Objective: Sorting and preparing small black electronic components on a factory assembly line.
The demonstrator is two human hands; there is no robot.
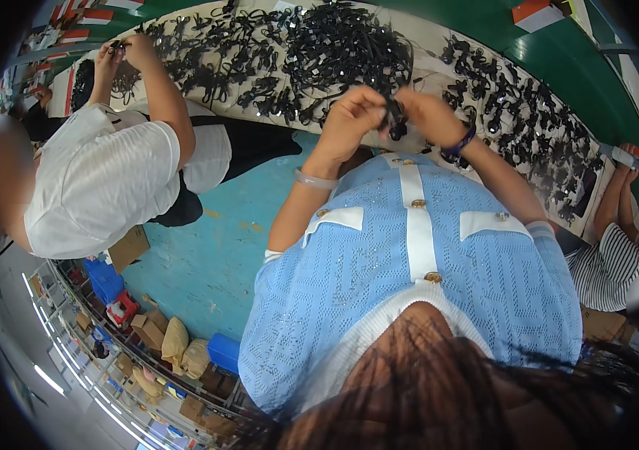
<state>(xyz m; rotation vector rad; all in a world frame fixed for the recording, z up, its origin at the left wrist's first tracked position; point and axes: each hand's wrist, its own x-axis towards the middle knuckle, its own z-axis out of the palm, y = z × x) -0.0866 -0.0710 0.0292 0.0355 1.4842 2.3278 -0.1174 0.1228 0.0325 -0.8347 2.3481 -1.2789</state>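
Observation:
In front of my chest, a small bundle of black cable [394, 120] is held up between my two hands, near the table's edge. My left hand [351, 126] pinches it from the left, thumb and forefinger pressed together. On the other side my right hand [433, 118] is closed at the bundle too, its fingertips slightly blurred and partly hidden by the cable. Just beyond lies a large heap of black cables [349, 49]. More loose small cable bundles [503, 97] are spread over the pale tabletop to the right.
On the left a person in a white shirt [109, 176] works with raised hands over the same table [428, 56]. Another person in a striped top [610, 266] is at the right. Boxes, sacks [175, 341] and a blue bin [223, 351] stand on the shelving behind.

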